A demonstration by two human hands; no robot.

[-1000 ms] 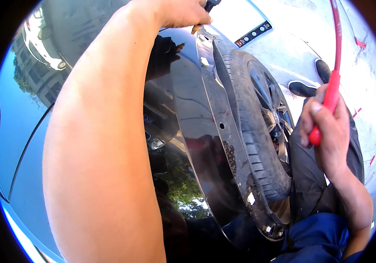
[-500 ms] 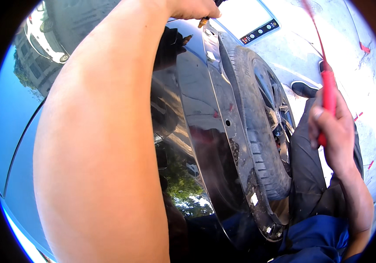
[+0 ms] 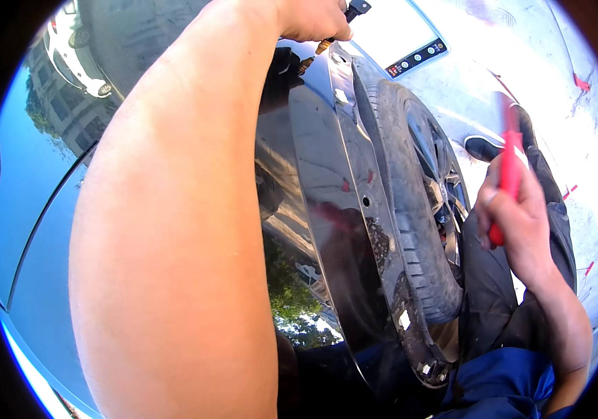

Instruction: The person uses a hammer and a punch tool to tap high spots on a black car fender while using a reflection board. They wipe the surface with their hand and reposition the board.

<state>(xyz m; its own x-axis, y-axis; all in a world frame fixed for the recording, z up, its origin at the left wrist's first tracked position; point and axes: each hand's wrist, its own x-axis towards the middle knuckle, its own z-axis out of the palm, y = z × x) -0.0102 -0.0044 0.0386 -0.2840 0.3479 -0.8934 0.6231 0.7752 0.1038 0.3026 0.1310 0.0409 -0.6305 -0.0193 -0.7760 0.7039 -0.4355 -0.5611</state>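
Up above the tyre (image 3: 410,209), the left hand (image 3: 313,17) clamps a brass-tipped nozzle (image 3: 337,28) at the fender (image 3: 313,181); the right hand (image 3: 515,216) grips a red tool (image 3: 508,174); work looks unfinished.

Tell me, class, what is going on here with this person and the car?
A person leans over a glossy dark car body beside its tyre. The left hand reaches far forward and grips a small black tool with a brass tip at the wheel arch's top edge. The right hand holds a red-handled tool upright near the wheel.
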